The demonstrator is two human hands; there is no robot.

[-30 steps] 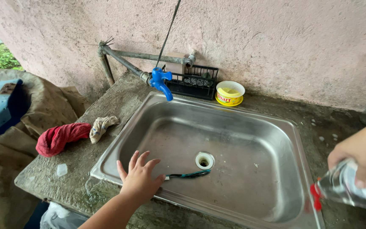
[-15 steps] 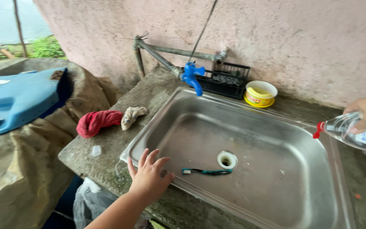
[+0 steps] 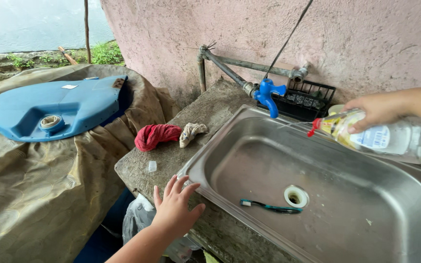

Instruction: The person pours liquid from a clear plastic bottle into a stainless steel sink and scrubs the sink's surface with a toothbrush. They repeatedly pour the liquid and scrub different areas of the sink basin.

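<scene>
The right hand, fingers clamped on the bottle, holds it tilted over the sink; aim the red nozzle low. The left hand rests with fingers apart on the rim.

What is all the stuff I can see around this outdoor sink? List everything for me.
sink: one, steel, set in the stone counter
toothbrush: one, green, in the sink by the drain
drain: one, white-rimmed, sink bottom
tap: one, blue, on the grey pipe above the sink
wire basket: one, black, against the wall
red cloth: one, on the counter
beige rag: one, beside the red cloth
blue lid: one, on the brown tarp at left
bottle: one, clear with red tip, tilted over the sink
left hand: spread on the sink's front edge
right hand: gripping the bottle
</scene>
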